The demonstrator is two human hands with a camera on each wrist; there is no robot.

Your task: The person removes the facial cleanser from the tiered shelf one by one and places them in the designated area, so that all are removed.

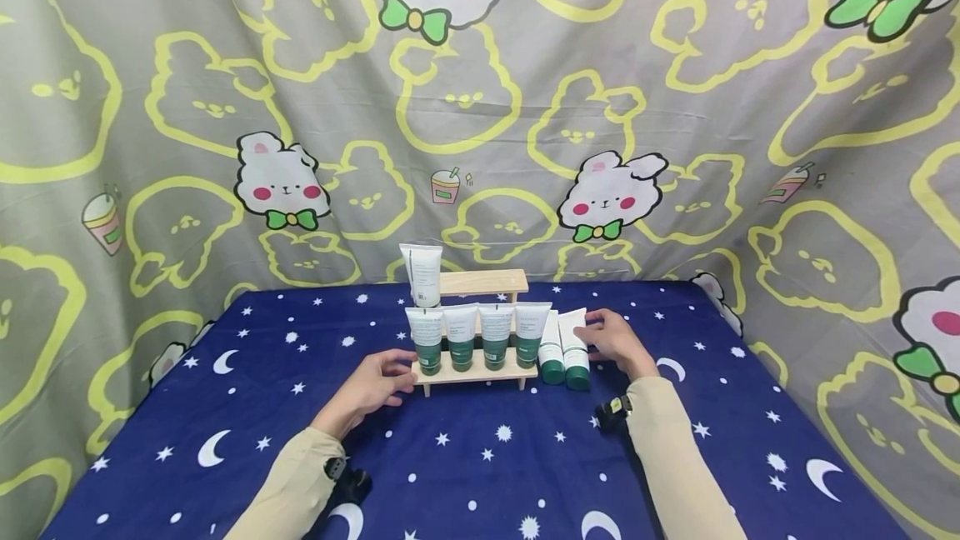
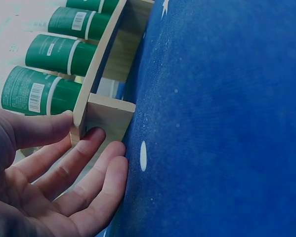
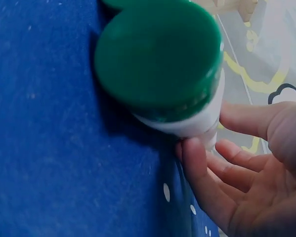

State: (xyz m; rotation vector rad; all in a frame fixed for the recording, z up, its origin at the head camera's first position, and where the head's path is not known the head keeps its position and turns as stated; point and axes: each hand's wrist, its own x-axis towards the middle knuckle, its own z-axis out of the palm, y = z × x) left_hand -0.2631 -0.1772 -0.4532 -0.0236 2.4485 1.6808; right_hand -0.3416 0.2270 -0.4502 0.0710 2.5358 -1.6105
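Note:
A stepped wooden rack bears four white-and-green squeeze tubes on its low front board. One more white tube stands at the left of a higher step. My left hand pinches the left end of the front board; in the left wrist view, the thumb is on its edge and a finger reaches below. Right of the rack, two tubes lean with green caps down. My right hand holds the outer tube between thumb and fingers; its green cap fills much of the right wrist view.
A dark blue cloth with moons and stars covers the table. Behind and at both sides hangs a grey curtain with cartoon animals. The inner leaning tube stands between the held one and the rack.

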